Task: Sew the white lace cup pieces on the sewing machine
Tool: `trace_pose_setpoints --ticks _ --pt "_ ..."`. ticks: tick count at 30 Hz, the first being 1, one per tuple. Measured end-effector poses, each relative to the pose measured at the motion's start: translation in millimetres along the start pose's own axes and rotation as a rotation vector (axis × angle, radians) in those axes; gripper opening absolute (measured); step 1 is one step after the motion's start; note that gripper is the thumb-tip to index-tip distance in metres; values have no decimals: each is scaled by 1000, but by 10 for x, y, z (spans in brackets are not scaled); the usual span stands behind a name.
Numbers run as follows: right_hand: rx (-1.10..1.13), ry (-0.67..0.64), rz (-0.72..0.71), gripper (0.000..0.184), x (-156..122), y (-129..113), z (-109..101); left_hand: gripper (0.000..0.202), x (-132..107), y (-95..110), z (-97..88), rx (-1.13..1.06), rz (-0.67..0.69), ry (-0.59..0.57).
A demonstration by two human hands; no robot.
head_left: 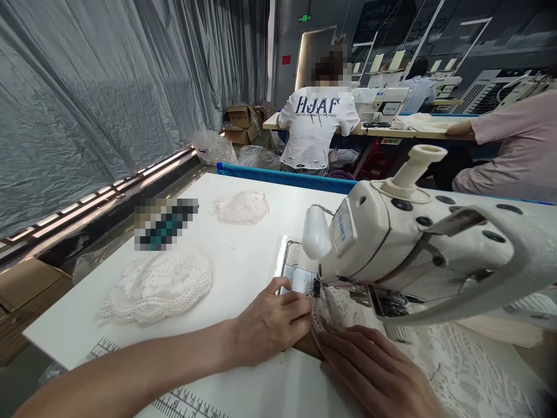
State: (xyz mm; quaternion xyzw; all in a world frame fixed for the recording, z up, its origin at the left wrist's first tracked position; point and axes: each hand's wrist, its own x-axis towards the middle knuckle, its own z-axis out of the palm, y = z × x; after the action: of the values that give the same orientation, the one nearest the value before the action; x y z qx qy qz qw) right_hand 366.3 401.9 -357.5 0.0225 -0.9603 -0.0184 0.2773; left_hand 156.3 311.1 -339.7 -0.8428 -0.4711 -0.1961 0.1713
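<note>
White lace fabric (pixel 343 307) lies under the presser foot (pixel 317 287) of a white sewing machine (pixel 365 226). Just left of the needle area, my left hand (pixel 274 322) has its fingers curled closed on the edge of this lace. My right hand (pixel 378 371) rests flat over the lace in front of the machine, fingers stretched out side by side. A brown strip (pixel 308 345) shows between my two hands. More of the lace spreads out to the right, past my right hand.
On the white table (pixel 243 261) lie a scalloped lace piece (pixel 165 287), a small pale pink piece (pixel 243 207) and a blurred dark object (pixel 167 225). Cardboard boxes (pixel 26 302) stand at the left. A person in a white shirt (pixel 319 128) sits ahead; another person's pink sleeve (pixel 513 128) is at right.
</note>
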Motion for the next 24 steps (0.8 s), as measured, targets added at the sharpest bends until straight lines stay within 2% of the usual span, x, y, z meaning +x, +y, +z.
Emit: trace_pose_setpoints --ticks 6,9,14,16,24 --pt "-20 40 44 19 18 -51 31 20 5 16 -12 17 11 -20" --pt "-41 17 51 18 50 -48 21 17 13 23 -28 38 28 -26" --pt "-230 49 60 56 144 0 -28 16 56 5 -49 53 35 -43" --pt "-311 42 57 65 174 23 -33 17 79 -24 -46 63 33 -46" --pt "-382 -12 27 63 166 112 27 25 100 -122 -19 77 -10 -55"
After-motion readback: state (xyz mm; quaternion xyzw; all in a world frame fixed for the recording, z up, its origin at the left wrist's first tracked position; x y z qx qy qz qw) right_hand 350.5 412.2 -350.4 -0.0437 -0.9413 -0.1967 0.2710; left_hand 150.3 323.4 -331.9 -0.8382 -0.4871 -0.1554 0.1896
